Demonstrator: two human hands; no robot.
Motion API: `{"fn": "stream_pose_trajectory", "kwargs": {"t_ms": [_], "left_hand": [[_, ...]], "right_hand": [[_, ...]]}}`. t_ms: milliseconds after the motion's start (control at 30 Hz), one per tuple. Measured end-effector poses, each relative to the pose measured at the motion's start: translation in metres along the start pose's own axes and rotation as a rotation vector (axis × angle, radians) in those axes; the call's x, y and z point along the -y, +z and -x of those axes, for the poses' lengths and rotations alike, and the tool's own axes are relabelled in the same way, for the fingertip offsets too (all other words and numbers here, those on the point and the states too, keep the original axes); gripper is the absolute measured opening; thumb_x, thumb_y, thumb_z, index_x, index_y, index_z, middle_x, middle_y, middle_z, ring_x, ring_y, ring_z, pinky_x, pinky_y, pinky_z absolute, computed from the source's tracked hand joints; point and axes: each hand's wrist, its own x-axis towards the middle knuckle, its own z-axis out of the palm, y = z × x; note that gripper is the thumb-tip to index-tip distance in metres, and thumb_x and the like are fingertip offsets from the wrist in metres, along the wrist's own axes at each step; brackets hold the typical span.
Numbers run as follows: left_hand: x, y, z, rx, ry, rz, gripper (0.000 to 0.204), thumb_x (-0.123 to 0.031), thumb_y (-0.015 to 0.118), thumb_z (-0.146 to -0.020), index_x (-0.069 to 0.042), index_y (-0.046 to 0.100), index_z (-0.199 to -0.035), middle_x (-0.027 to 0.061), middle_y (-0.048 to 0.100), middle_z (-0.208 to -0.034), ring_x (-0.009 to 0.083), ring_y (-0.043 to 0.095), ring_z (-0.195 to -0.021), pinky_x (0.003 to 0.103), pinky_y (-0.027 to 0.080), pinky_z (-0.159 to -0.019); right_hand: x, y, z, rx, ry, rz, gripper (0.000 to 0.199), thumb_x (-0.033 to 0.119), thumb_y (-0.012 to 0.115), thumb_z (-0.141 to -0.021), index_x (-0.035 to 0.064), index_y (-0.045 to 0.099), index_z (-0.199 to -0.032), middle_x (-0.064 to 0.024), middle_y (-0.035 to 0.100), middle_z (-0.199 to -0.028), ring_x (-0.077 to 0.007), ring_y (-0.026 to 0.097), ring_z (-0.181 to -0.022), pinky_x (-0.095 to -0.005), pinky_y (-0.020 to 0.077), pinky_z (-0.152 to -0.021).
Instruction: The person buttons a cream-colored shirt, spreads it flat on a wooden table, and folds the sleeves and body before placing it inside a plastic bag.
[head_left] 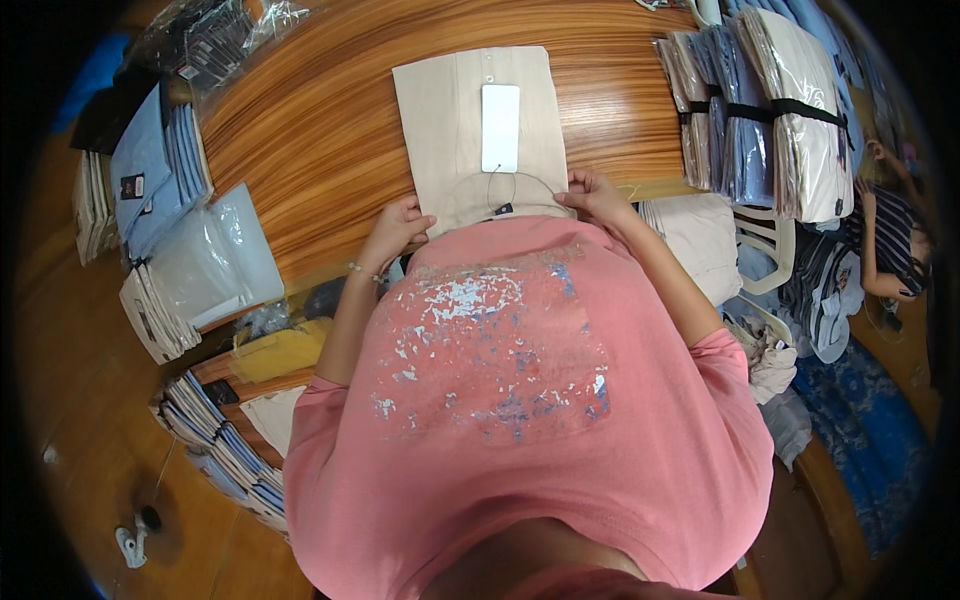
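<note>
Left fingers (422, 223) and right fingers (573, 199) pinch a folded beige garment (445, 125) — white tag (500, 128) atop.

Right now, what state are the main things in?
Shirt: folded, flat on the table
Tag: lying on the shirt
Left hand: curled at the shirt's left edge
Right hand: curled at the right edge
Bundles at right: bagged, banded
Clear bags: stacked flat
Blue clothes: folded
</note>
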Motion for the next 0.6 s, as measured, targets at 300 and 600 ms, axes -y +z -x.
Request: {"fn": "stream_pose_trajectory", "kwargs": {"t_ms": [300, 600], "left_hand": [[0.014, 0.016, 0.005, -0.121, 0.067, 0.160, 0.032, -0.004, 0.060, -0.085, 0.001, 0.048, -0.114, 0.0058, 0.065, -0.088, 0.0058, 0.057, -0.073, 0.019, 0.045, -0.062], [0.036, 0.021, 0.010, -0.245, 0.217, 0.136, 0.037, -0.003, 0.065, -0.081, -0.001, 0.048, -0.114, 0.0058, 0.063, -0.085, 0.0085, 0.058, -0.071, 0.021, 0.047, -0.063]], "right_hand": [[0.005, -0.007, -0.004, 0.002, -0.031, 0.008, 0.019, 0.011, 0.061, -0.086, 0.0024, 0.061, -0.103, -0.0018, 0.063, -0.083, -0.0089, 0.058, -0.075, -0.0235, 0.0470, -0.068], [-0.025, 0.003, 0.001, -0.107, -0.253, 0.029, 0.040, -0.001, 0.070, -0.075, 0.0026, 0.051, -0.110, -0.0001, 0.055, -0.069, -0.0084, 0.052, -0.060, -0.0213, 0.0434, -0.054]]}}
